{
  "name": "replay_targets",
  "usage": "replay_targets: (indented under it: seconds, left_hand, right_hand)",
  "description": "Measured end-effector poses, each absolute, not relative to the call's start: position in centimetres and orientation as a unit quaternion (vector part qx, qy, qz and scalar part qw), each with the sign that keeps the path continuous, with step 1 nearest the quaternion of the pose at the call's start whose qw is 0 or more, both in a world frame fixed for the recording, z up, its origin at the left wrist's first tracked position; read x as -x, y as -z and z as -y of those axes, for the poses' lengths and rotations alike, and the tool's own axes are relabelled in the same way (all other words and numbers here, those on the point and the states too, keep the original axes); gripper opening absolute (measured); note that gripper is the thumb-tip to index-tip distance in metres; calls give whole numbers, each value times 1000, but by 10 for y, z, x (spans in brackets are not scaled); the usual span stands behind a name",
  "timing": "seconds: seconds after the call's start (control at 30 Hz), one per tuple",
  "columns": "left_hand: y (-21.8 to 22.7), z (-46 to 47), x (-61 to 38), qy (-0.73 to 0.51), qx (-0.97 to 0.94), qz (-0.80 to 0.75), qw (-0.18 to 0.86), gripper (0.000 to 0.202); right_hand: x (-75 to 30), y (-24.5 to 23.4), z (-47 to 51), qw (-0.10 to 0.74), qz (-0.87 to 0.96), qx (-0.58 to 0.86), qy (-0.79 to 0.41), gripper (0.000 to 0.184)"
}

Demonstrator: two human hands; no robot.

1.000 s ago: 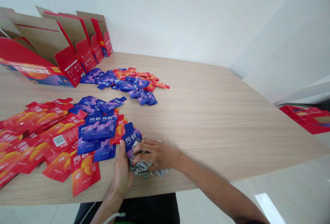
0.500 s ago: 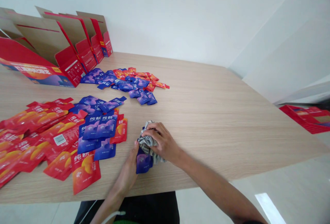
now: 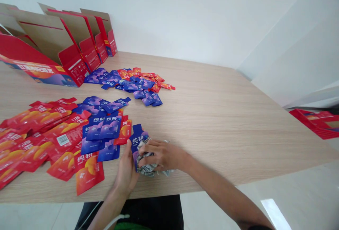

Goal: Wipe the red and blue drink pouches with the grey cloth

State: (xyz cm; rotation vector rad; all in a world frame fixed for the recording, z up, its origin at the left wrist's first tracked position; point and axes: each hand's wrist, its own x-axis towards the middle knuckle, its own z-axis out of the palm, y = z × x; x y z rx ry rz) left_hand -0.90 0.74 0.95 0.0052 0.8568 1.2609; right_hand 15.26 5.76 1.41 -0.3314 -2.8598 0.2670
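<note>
A blue-purple pouch point(image 3: 137, 139) with white lettering stands tilted just above the table's front edge, its narrow top pointing away from me. My left hand point(image 3: 127, 170) grips it along the left side, thumb on its front. In my right hand point(image 3: 161, 155) is a crumpled grey-and-white striped cloth point(image 3: 147, 169), pressed against the pouch's lower front. The cloth and fingers hide much of that part. Just left of the hands lie several blue pouches point(image 3: 108, 151) and a red pouch point(image 3: 124, 133).
A large heap of red pouches point(image 3: 63, 140) covers the table's left side. Farther back lies a mixed pile of small blue and red packets point(image 3: 144, 83). Open red cartons point(image 3: 71, 65) stand at the back left against the wall. Another red box point(image 3: 315, 122) is beyond the table's right edge.
My right hand has slid the cloth down the pouch towards me, uncovering its top and lettering. My left hand has shifted slightly left and nearer, still gripping the pouch.
</note>
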Motion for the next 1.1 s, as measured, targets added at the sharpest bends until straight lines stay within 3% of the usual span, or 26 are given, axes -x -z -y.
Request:
replay_targets:
  seconds: [0.13, 0.4, 0.57, 0.7, 0.93, 1.1]
  left_hand:
    - [-11, -8, 7, -552, 2, -390, 737, 46]
    - [0, -9, -3, -547, -41, -347, 761, 39]
    - [1, -7, -2, -542, -52, -341, 766, 39]
    - [-2, -7, -1, -533, -36, -361, 764, 42]
    - [-11, -7, 4, -526, -6, -396, 753, 43]
    - [-13, -6, 7, -531, -2, -433, 728, 41]
  right_hand:
    - [-154, -12, -58, 145, 979, 122, -78, 25]
    - [-158, -7, -63, 333, 897, 286, -56, 29]
    - [-158, -10, -63, 379, 864, 324, -65, 26]
    - [-159, -10, -63, 354, 883, 304, -55, 25]
    - [-155, -12, -57, 197, 971, 126, -56, 30]
    - [-149, -15, -51, 150, 984, 87, -52, 28]
